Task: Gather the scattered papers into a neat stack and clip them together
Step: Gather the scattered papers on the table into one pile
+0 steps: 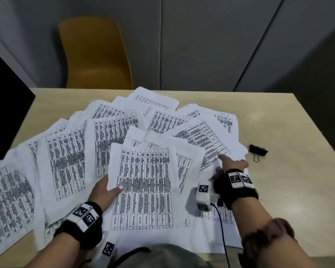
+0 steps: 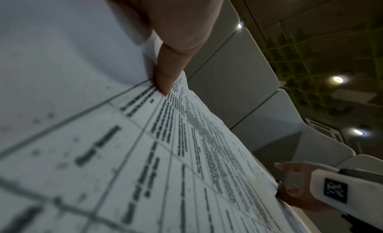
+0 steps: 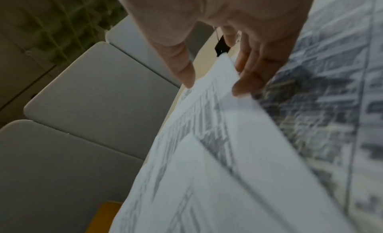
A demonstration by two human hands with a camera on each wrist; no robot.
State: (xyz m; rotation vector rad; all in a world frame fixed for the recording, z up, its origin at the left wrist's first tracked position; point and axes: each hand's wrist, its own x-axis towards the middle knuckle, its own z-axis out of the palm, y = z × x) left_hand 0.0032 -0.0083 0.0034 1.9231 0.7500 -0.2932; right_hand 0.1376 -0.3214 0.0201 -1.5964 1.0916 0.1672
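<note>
Printed table sheets (image 1: 66, 157) lie fanned over the beige table (image 1: 290, 190). My left hand (image 1: 104, 192) holds the left edge of the top sheet (image 1: 143, 186), with the thumb (image 2: 165, 82) pressed on the print and the fingers hidden under the sheet (image 2: 145, 154). My right hand (image 1: 230, 163) reaches onto the sheets at the right, fingers nearly straight. In the right wrist view a sheet corner (image 3: 219, 76) rises between the thumb (image 3: 184, 69) and the fingers (image 3: 248, 76), which stand apart at its edge. A black binder clip (image 1: 258, 150) (image 3: 222, 46) lies on bare table just beyond that hand.
An orange chair (image 1: 95, 55) stands behind the table's far edge, before grey wall panels. A dark object (image 1: 6, 113) sits at the left edge. A cable (image 1: 222, 229) hangs from my right wrist over the near sheets. Bare tabletop shows to the right of the papers.
</note>
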